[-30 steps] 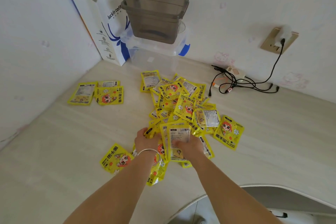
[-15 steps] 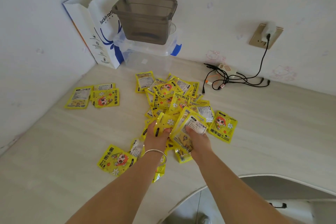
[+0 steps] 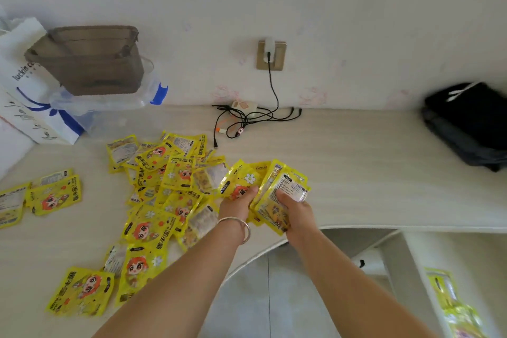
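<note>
A heap of yellow snack packets point(image 3: 170, 189) with a cartoon face lies scattered on the pale table point(image 3: 370, 173). Both my hands are raised just right of the heap, each gripping a bunch of these packets. My left hand point(image 3: 238, 203), a silver bangle on its wrist, holds packets face up with a white flower print point(image 3: 248, 177). My right hand point(image 3: 295, 210) holds a fanned stack of packets point(image 3: 279, 195) with the printed backs showing. The two bunches touch each other above the table.
A small separate group of packets point(image 3: 52, 195) lies at the left. A brown bin point(image 3: 90, 63) sits in a clear tub point(image 3: 109, 101) beside a white paper bag point(image 3: 24, 85). Cables point(image 3: 247, 118) run from a wall socket. Dark folded clothes point(image 3: 469, 123) lie far right.
Both hands have lifted bunches of packets off the heap and carried them to the right. The view has swung right, bringing the dark clothes into sight.
</note>
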Demonstrator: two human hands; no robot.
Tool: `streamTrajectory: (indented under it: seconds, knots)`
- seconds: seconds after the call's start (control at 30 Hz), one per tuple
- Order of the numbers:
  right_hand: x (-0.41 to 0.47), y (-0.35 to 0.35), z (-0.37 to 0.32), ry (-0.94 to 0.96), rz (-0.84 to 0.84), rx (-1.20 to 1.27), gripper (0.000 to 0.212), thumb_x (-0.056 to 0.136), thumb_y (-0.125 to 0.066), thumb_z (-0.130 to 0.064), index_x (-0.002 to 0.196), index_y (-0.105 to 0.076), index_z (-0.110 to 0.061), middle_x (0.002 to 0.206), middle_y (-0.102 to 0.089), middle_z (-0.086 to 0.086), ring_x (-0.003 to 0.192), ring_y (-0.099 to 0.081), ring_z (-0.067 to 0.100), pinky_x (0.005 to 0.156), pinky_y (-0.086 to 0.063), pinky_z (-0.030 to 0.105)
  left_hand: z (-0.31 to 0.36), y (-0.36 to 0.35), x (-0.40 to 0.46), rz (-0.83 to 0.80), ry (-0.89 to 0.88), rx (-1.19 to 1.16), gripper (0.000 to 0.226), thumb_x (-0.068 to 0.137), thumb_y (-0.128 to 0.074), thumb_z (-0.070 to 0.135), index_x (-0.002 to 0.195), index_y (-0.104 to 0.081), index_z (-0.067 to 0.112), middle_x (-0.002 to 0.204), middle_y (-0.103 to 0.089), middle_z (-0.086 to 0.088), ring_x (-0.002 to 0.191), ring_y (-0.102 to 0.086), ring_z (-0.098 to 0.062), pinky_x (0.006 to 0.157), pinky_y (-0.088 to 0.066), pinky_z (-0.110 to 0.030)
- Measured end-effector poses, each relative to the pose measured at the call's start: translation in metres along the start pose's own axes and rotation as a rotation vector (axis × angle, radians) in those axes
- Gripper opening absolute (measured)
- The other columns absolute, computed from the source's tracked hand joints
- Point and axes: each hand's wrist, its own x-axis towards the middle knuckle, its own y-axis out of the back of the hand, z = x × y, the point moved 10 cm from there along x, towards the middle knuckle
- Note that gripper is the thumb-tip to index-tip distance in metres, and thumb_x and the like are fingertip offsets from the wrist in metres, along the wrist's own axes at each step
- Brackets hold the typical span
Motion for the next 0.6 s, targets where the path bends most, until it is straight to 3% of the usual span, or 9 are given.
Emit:
streamTrajectory:
  seconds: [0.03,0.13,0.2,0.3,0.4,0.53,0.6]
  knots:
    - [-0.001,0.024,-0.012,0.009,0.022,0.007,0.02,0.085,-0.068,-0.013,0.103,-0.062,-0.009,0.091,-0.071,0.012,0.079,-0.07,0.028,0.075,-0.057,0.041,-0.002,-0.025,-0.006,-0.036,-0.019,0.015,0.083,0.041,-0.077,0.06,0.106,-0.068,0.011,0.105,-0.071,-0.012,0.098,-0.067,-0.032,0.094,-0.052,-0.047]
    - [-0.006,0.106,-0.042,0.023,0.108,0.049,0.022,0.084,-0.069,-0.014,0.104,-0.062,-0.01,0.092,-0.072,0.013,0.078,-0.07,0.028,0.074,-0.058,0.041,-0.012,-0.101,-0.031,-0.143,-0.058,0.103,0.04,0.065,-0.079,0.04,0.092,-0.07,0.011,0.093,-0.072,-0.011,0.091,-0.068,-0.03,0.091,-0.053,-0.044]
    - [-0.01,0.165,-0.059,0.047,0.173,0.092,0.016,0.084,-0.068,-0.013,0.1,-0.063,-0.01,0.085,-0.071,0.01,0.068,-0.071,0.023,0.066,-0.058,0.037,-0.021,-0.155,-0.049,-0.204,-0.073,0.133,0.019,0.073,-0.077,0.028,0.083,-0.069,0.014,0.084,-0.071,-0.009,0.084,-0.068,-0.029,0.082,-0.056,-0.04]
    - [-0.02,0.253,-0.072,0.057,0.257,0.156,0.008,0.086,-0.066,-0.01,0.093,-0.064,-0.009,0.074,-0.072,0.008,0.057,-0.071,0.019,0.053,-0.057,0.031,-0.046,-0.231,-0.078,-0.305,-0.084,0.216,0.013,0.075,-0.076,0.021,0.081,-0.07,0.012,0.073,-0.067,-0.004,0.078,-0.064,-0.027,0.08,-0.054,-0.04]
    - [-0.031,0.334,-0.074,0.035,0.367,0.217,0.008,0.085,-0.067,-0.01,0.091,-0.063,-0.009,0.078,-0.07,0.011,0.057,-0.07,0.021,0.055,-0.058,0.032,-0.074,-0.3,-0.107,-0.404,-0.092,0.296,0.014,0.077,-0.075,0.019,0.067,-0.064,0.018,0.069,-0.064,-0.001,0.076,-0.061,-0.025,0.081,-0.05,-0.037]
    - [-0.047,0.418,-0.07,0.036,0.476,0.323,0.013,0.083,-0.07,-0.012,0.094,-0.064,-0.013,0.079,-0.071,0.01,0.061,-0.07,0.024,0.068,-0.058,0.039,-0.112,-0.378,-0.136,-0.516,-0.068,0.412,0.013,0.077,-0.075,0.02,0.076,-0.064,0.012,0.074,-0.065,-0.003,0.075,-0.06,-0.023,0.07,-0.048,-0.026]
    - [-0.055,0.451,-0.067,0.034,0.528,0.38,0.014,0.083,-0.07,-0.012,0.094,-0.061,-0.013,0.083,-0.07,0.01,0.067,-0.068,0.026,0.069,-0.058,0.037,-0.129,-0.412,-0.147,-0.57,-0.055,0.486,0.02,0.076,-0.076,0.024,0.079,-0.06,0.012,0.084,-0.066,-0.006,0.083,-0.06,-0.023,0.079,-0.05,-0.029]
